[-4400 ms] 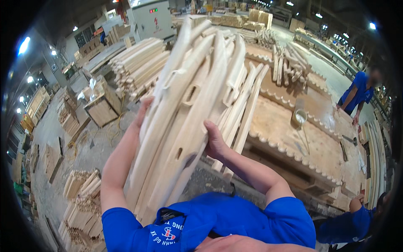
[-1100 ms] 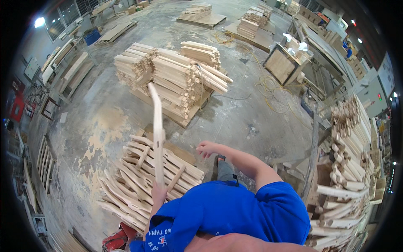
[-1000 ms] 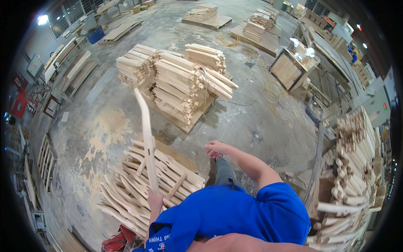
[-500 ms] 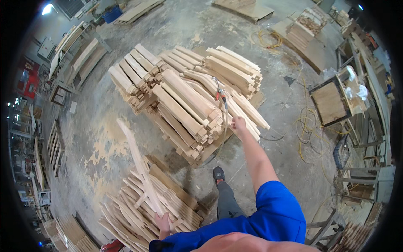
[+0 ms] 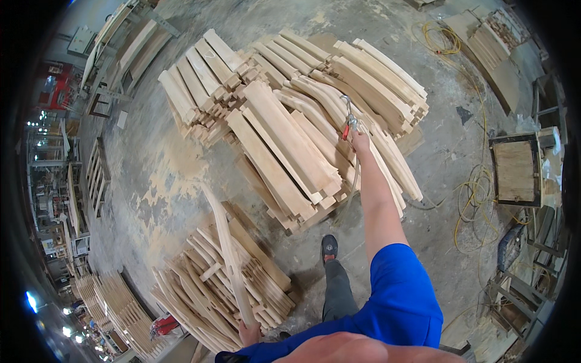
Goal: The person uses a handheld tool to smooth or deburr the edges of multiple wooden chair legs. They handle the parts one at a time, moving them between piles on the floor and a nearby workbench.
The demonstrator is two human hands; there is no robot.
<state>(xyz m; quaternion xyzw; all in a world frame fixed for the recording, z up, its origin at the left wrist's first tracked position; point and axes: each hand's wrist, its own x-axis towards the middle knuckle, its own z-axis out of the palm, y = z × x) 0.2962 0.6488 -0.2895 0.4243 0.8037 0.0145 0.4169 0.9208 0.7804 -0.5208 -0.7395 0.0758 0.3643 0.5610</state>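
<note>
In my left hand (image 5: 250, 333) is the lower end of a long, curved wooden piece (image 5: 227, 257), its fingers closed round it. The piece slants up and away over a pile of similar curved wooden parts (image 5: 193, 284). My right arm stretches forward over a large stack of wooden pieces (image 5: 284, 145). There my right hand (image 5: 361, 141) is closed at the base of an air blow gun (image 5: 349, 119) with a red part and a metal nozzle. A thin hose (image 5: 353, 184) hangs below this hand beside the stack. The fingertips are partly hidden.
Yellow hoses (image 5: 475, 199) lie coiled on the floor at right, near a framed wooden panel (image 5: 515, 169). A pallet (image 5: 95, 175) stands at left. More stacked wood (image 5: 115, 308) lies at lower left. My foot (image 5: 329, 246) is between the two piles.
My right hand has moved forward from beside the hose to the air blow gun and closed on it. My left hand still holds the curved wooden piece. The view has shifted.
</note>
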